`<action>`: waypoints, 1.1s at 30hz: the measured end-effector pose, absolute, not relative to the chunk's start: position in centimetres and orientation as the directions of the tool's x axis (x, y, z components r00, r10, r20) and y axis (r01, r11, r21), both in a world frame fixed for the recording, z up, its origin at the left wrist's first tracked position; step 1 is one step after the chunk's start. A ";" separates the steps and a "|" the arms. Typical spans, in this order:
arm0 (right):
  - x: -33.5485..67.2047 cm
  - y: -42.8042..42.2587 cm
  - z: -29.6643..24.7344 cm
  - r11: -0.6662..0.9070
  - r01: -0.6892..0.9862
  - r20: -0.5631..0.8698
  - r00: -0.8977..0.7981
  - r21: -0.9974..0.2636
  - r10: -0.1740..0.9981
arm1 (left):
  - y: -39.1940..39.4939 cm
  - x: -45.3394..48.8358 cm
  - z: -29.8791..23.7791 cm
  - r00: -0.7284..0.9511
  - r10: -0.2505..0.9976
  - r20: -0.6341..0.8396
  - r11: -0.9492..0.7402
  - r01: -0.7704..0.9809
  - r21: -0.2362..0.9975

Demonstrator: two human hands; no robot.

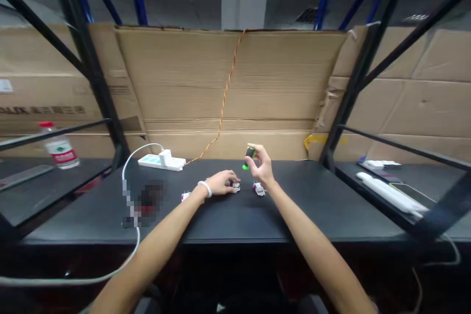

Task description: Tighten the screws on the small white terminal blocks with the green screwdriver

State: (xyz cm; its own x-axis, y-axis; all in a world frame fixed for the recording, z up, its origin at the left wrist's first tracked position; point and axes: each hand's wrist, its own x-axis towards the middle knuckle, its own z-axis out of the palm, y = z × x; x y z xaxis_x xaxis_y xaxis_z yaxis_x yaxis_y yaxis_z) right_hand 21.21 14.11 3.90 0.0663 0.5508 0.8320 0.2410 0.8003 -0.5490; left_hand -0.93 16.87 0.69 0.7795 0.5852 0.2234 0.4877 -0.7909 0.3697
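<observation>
My right hand (262,164) is raised a little above the black tabletop. Between its thumb and fingers is a short dark cylinder with bright green ends (250,153), held upright; its exact kind cannot be made out. My left hand (222,182), with a white bracelet at the wrist, rests low on the table. Its fingers close on a small white-and-dark part (236,186), partly hidden under them. A similar small white piece with a pink-purple patch (259,189) lies below my right hand. Another white-and-pink piece (185,196) shows beside my left forearm.
A white power strip (149,161) with a plugged-in charger (165,157) lies at the back left, its white cable (124,171) curving toward the front. A twisted red-yellow wire (223,103) runs up the cardboard wall (176,78). Black rack posts (355,78) flank the table.
</observation>
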 end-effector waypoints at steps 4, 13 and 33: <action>21.4 14.3 4.4 0.782 0.282 0.829 0.120 -0.556 0.546 | 17.0 -0.8 0.7 0.781 0.586 0.216 -0.791 0.493 0.363; 21.7 14.0 4.6 0.793 0.280 0.836 0.072 -0.541 0.544 | 17.0 -0.8 0.7 0.772 0.602 0.205 -0.788 0.533 0.308; 22.1 13.8 4.6 0.805 0.252 0.828 -0.026 -0.537 0.560 | 16.5 -0.7 0.9 0.750 0.629 0.207 -0.774 0.577 0.260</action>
